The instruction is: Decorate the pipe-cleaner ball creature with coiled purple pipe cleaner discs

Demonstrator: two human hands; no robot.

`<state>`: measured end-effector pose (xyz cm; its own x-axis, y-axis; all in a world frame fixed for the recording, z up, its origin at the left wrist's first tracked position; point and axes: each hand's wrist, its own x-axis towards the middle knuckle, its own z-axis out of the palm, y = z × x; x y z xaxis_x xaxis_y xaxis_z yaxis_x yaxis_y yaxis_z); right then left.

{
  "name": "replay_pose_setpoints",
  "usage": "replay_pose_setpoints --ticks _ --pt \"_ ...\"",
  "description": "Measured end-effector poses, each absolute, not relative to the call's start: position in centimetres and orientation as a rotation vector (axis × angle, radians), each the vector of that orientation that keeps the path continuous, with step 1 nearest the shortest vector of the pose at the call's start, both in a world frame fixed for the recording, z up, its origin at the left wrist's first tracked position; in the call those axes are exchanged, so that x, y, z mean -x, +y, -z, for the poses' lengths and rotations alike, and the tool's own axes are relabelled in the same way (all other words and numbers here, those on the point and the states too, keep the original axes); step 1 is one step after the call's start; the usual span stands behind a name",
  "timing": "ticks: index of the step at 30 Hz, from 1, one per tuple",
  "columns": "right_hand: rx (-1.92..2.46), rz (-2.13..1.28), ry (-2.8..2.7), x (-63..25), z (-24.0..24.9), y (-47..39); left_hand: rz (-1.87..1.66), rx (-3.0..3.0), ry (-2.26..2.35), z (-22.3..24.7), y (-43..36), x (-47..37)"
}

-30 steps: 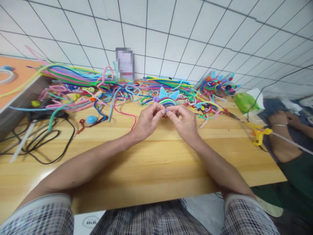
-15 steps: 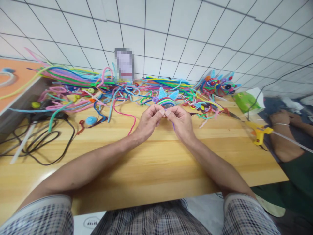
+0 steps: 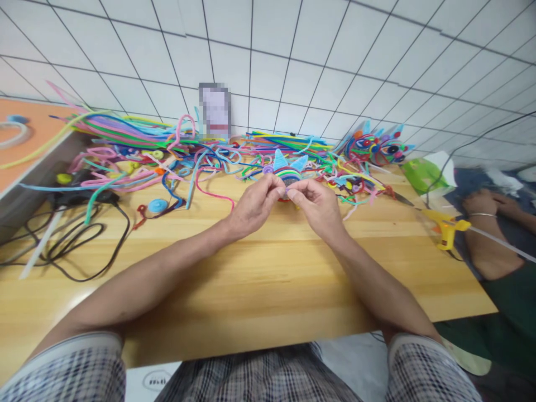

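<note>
Your left hand (image 3: 256, 205) and right hand (image 3: 317, 206) pinch a purple pipe cleaner (image 3: 287, 190), long axis unclear. Behind, striped pipe-cleaner head's (image 3: 286, 172) blue ears (image 3: 278, 161) point away from you.

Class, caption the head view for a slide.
Left hand and right hand pinch a purple piece by a blue-pointed craft.

Relative to 0.5 s ago, right hand (image 3: 317, 204) has shifted outward, its wrist now farther from the left. Purple strand (image 3: 287, 190): tail seen below the right thumb then, no longer visible. Left hand (image 3: 256, 205) raised at the wrist, covering more of the pink cord's (image 3: 215, 195) lower end.
</note>
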<state>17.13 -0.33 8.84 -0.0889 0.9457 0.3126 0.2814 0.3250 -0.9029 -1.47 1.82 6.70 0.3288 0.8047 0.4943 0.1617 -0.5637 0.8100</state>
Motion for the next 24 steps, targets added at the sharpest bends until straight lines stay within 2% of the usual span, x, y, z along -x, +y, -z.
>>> replay_pose_setpoints --ticks 5,13,16,24 --pt "1.161 -0.660 -1.624 -17.1 -9.0 -0.5 -1.301 -1.731 0.776 -6.7 1.2 1.1" --pt "1.167 -0.736 -1.528 -15.9 -8.4 -1.2 -1.375 -1.522 0.828 -5.4 0.3 0.1" --pt "1.196 -0.648 -1.591 -16.2 -8.3 -1.0 -1.349 -1.653 0.828 -5.5 0.6 0.3" --pt "1.136 -0.144 -1.903 -17.4 -8.5 -0.6 -1.197 -2.279 0.893 -6.7 2.4 2.0"
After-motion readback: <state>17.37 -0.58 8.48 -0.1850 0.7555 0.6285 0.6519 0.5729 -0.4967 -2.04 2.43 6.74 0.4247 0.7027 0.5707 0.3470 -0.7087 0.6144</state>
